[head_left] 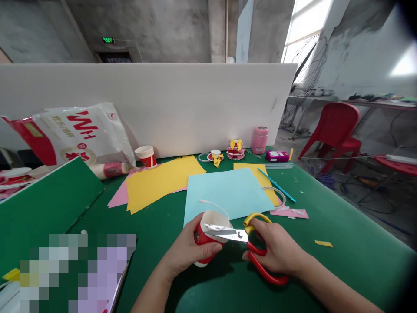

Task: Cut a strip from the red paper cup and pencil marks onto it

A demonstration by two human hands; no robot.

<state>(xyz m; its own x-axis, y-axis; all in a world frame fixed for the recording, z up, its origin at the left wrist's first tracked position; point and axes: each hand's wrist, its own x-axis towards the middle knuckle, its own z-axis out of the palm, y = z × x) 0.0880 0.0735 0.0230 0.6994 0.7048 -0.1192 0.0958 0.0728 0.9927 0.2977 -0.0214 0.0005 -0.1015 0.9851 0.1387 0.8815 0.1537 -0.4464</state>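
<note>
My left hand (189,245) is wrapped round a red paper cup (202,256) whose pale rim tilts toward the scissors. In my right hand (276,245) are scissors (233,234) with one yellow and one red handle loop. Their blades lie across the mouth of the cup, and a thin white strip (216,206) curls up from its rim. Behind the cup a light blue paper sheet (224,191) lies flat on the green table (325,217).
Yellow sheets (166,178) over pink paper lie left of the blue sheet. Another red cup (146,156), two ruffled paper pieces (235,150), a pink bottle (259,140) and a purple packet (276,156) stand along a white board (182,108). A blue pencil-like stick (276,185) and paper scraps (289,212) lie right.
</note>
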